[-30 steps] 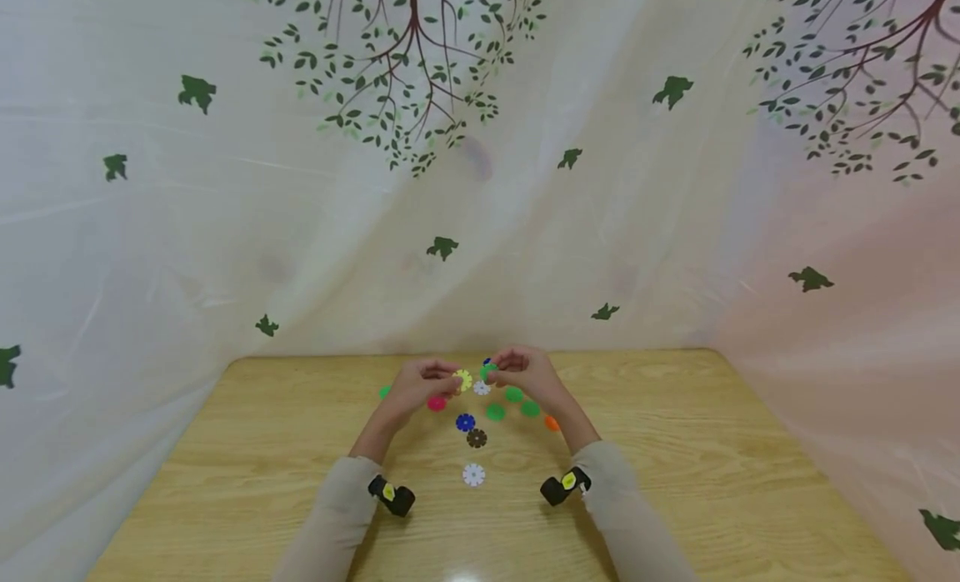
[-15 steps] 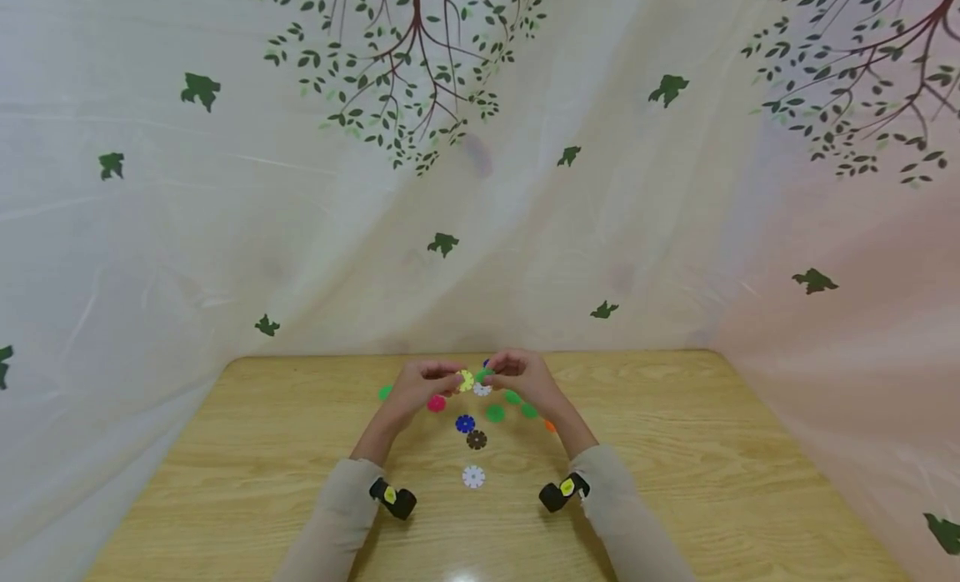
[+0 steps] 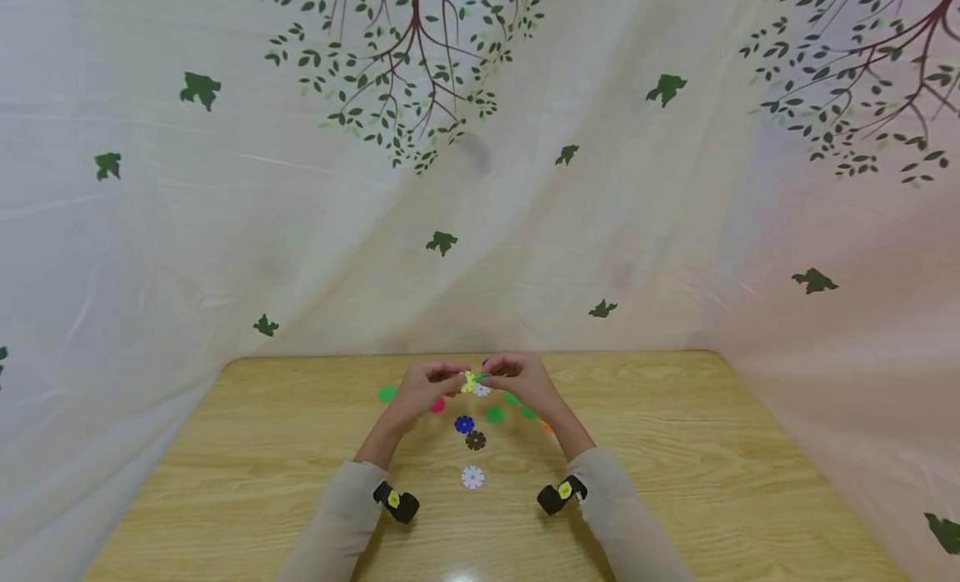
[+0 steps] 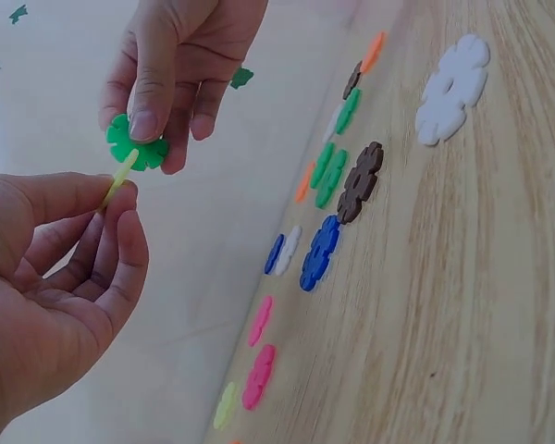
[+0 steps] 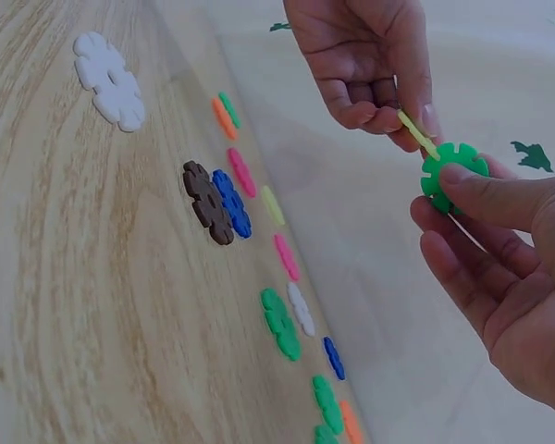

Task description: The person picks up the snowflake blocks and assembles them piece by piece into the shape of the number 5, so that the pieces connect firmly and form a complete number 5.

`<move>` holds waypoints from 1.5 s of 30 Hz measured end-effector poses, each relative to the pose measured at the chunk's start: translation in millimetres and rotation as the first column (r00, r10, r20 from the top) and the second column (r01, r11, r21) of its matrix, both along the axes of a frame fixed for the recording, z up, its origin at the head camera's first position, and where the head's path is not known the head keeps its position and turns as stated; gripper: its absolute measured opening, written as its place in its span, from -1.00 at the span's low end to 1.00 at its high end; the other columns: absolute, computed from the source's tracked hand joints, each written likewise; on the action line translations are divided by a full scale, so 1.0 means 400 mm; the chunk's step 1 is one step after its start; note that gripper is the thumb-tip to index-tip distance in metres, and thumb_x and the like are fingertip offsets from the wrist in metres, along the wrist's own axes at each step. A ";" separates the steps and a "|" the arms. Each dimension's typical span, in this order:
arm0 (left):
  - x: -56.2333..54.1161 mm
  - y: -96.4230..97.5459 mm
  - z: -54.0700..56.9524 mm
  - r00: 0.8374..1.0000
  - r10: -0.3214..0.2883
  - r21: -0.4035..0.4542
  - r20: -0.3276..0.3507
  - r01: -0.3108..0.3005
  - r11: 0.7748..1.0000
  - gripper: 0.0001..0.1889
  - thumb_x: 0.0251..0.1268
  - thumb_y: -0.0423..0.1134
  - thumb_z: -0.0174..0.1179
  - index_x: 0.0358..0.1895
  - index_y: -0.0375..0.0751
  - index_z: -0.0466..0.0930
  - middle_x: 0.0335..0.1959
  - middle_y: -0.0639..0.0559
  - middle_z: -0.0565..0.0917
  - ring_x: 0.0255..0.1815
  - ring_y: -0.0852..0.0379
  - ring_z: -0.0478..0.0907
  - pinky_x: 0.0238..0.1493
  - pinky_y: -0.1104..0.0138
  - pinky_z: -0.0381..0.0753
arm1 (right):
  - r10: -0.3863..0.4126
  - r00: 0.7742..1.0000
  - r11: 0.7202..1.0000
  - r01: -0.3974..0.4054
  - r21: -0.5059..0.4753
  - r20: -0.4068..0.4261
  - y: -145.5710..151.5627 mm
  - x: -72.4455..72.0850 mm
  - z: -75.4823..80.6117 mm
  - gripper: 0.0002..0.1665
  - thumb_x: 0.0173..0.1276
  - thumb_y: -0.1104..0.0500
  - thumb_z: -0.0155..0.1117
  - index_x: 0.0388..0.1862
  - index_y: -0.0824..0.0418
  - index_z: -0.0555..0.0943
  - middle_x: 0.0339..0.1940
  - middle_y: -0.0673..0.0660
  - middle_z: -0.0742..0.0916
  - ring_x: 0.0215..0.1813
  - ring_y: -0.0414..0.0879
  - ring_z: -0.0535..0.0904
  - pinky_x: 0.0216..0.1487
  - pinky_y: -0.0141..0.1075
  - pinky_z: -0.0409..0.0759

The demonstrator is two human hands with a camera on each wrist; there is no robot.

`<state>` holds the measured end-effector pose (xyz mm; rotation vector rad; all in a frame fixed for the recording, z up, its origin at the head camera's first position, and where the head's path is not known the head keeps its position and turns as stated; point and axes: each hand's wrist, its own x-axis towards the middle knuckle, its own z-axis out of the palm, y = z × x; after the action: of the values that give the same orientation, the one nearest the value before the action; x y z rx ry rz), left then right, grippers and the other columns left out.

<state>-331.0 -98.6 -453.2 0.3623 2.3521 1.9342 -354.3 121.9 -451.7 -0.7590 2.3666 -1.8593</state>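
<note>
My left hand (image 3: pixel 423 390) pinches a yellow notched interlocking disc (image 4: pixel 122 178) between thumb and fingers. The right hand (image 3: pixel 528 380) holds a green notched interlocking disc (image 5: pixel 462 155), its thumb flat against the face. Held above the far part of the table, the two discs meet edge to edge. In the left wrist view the yellow one is seen edge-on against the rim of the green one, roughly at right angles to it. How deep their slots engage is hard to see; I cannot tell.
Loose discs lie on the wooden table (image 3: pixel 675 482) below the hands: white (image 3: pixel 472 478) nearest me, then brown (image 3: pixel 476 440), blue (image 3: pixel 464 424) and green (image 3: pixel 495 413). A pink disc (image 4: pixel 259 377) lies at the left. Behind the table hangs a pale printed cloth (image 3: pixel 337 257).
The right hand has shifted slightly left, bringing the green disc from beside the yellow one to its edge. The green disc has also turned from face-on to nearly edge-on in the head view.
</note>
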 end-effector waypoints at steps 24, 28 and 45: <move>0.006 0.013 -0.002 0.999 0.010 0.034 -0.032 -0.009 0.999 -0.82 0.39 -0.43 0.25 -0.03 -0.44 0.72 -0.42 0.02 0.68 -0.47 0.17 0.51 -0.55 0.46 0.41 | -0.017 1.000 0.997 0.015 -0.073 -0.025 -0.012 0.022 0.006 -0.88 0.26 0.45 0.42 -0.24 0.53 0.73 -0.26 0.46 0.78 -0.32 -0.02 0.78 -0.17 -0.05 0.78; 0.003 0.009 -0.010 1.000 0.003 0.043 -0.025 -0.002 0.999 -0.79 0.39 -0.45 0.25 -0.01 -0.50 0.69 -0.40 0.03 0.70 -0.45 0.18 0.52 -0.50 0.46 0.46 | -0.035 0.999 0.997 0.033 -0.074 -0.028 -0.024 0.029 0.003 -0.89 0.23 0.45 0.45 -0.27 0.51 0.74 -0.27 0.45 0.79 -0.31 -0.02 0.78 -0.21 -0.14 0.79; -0.006 -0.011 -0.001 1.000 -0.009 0.032 0.026 0.008 0.999 -0.74 0.46 -0.32 0.21 0.06 -0.42 0.67 -0.25 0.00 0.72 -0.21 -0.02 0.65 0.05 -0.09 0.68 | 0.004 1.000 0.995 -0.003 0.103 -0.011 -0.018 0.017 0.019 -0.69 0.30 0.31 0.46 0.01 0.37 0.70 -0.06 0.33 0.79 -0.10 -0.06 0.75 -0.04 -0.20 0.75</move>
<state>-333.4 -102.9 -453.7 0.3466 2.3028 1.9620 -347.6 114.9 -444.0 -0.7653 2.4442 -1.7199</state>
